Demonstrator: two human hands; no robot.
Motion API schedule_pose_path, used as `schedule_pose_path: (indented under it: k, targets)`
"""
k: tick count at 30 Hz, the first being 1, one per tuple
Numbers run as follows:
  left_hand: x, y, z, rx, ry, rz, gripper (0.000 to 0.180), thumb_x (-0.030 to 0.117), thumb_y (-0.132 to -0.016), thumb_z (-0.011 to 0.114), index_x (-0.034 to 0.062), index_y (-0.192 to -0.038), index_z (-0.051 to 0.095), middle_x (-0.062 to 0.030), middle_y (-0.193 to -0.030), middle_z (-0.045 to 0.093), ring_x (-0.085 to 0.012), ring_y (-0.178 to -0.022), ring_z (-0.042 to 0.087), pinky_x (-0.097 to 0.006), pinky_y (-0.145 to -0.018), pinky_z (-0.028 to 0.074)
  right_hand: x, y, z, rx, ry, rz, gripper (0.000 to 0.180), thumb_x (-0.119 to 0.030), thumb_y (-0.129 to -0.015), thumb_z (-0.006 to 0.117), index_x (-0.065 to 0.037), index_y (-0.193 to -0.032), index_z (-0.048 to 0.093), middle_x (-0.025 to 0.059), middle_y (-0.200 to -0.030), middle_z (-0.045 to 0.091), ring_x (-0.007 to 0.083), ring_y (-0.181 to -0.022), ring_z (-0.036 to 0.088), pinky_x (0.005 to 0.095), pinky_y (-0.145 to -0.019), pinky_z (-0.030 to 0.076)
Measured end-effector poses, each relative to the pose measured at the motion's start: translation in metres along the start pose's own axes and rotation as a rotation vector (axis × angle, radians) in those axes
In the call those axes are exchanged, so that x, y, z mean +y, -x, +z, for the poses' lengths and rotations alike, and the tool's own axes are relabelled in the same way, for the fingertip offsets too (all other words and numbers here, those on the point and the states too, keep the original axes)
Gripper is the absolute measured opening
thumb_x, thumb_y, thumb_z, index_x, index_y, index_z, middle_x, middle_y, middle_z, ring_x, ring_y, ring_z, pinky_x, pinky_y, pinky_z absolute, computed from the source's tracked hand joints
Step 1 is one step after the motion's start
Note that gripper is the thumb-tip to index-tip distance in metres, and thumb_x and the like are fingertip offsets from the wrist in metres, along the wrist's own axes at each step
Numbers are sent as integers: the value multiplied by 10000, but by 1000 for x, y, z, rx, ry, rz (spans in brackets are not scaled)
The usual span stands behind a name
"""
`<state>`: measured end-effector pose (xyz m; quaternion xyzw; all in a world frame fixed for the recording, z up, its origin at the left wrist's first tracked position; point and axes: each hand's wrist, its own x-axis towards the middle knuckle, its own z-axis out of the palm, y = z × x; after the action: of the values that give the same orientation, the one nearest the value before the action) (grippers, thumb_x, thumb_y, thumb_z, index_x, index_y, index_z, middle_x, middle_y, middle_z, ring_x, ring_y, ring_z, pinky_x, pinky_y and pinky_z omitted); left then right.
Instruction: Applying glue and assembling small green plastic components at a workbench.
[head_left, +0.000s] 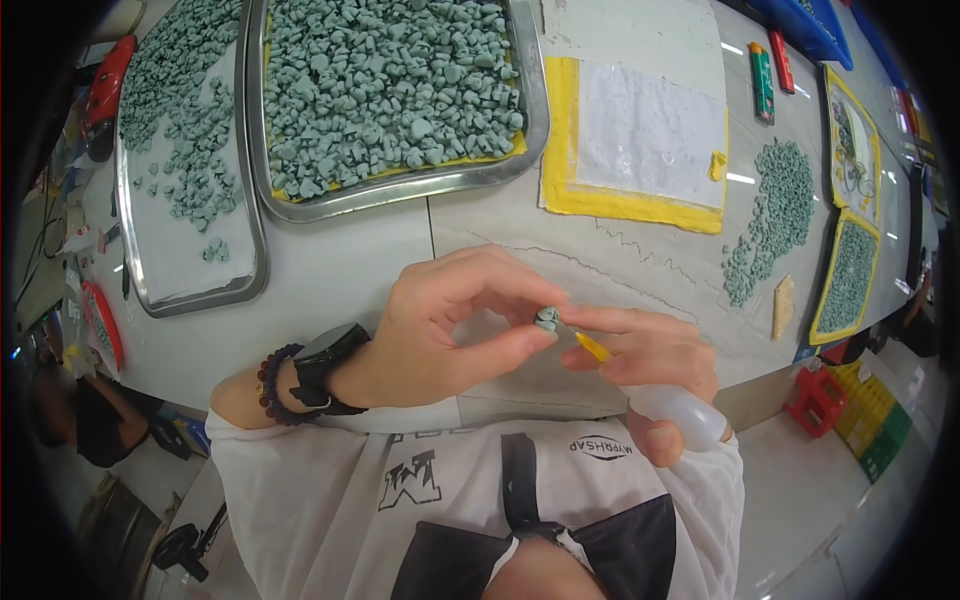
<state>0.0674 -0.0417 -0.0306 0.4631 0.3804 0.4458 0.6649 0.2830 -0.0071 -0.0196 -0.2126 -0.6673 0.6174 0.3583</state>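
Between thumb and forefinger, my left hand [455,325] pinches a small grey-green piece [547,318] in front of my chest. A dark watch [330,362] and a beaded bracelet are on that wrist. My right hand [665,370] is closed around a translucent squeeze bottle [685,415] with a yellow nozzle [593,346]. The nozzle points toward the piece, a short gap away. My right forefinger reaches to the piece and seems to touch it. Which part of the piece faces the nozzle is too small to tell.
A metal tray [400,185] heaped with similar pieces stands beyond my hands, beside a second tray [190,295] at left. A yellow-edged pad [640,215] lies at the back. To the right are a loose pile [775,215], a tan block [783,307] and a green lighter [762,85].
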Motion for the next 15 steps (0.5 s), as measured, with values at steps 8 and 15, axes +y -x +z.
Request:
schedule_pose_path:
  k: [8, 15]
  targets:
    - [-1, -1, 1, -13, -28, 27, 318, -125, -762, 613, -52, -1067, 559, -139, -1026, 560, -183, -924, 592, -278, -785, 504, 2, 2, -3, -20, 30, -59, 480, -488, -898, 427, -16, -950, 494, 258, -878, 617, 455, -928, 610, 447, -602, 588]
    - [0, 0, -3, 72, -14, 75, 285, -118, -767, 602, -39, -1039, 565, -132, -1009, 560, -167, -884, 584, -269, -752, 503, 5, -10, -22, -56, 761, -150, 293, -241, -759, 624, -54, -981, 580, 100, -897, 625, 322, -959, 612, 418, -732, 511]
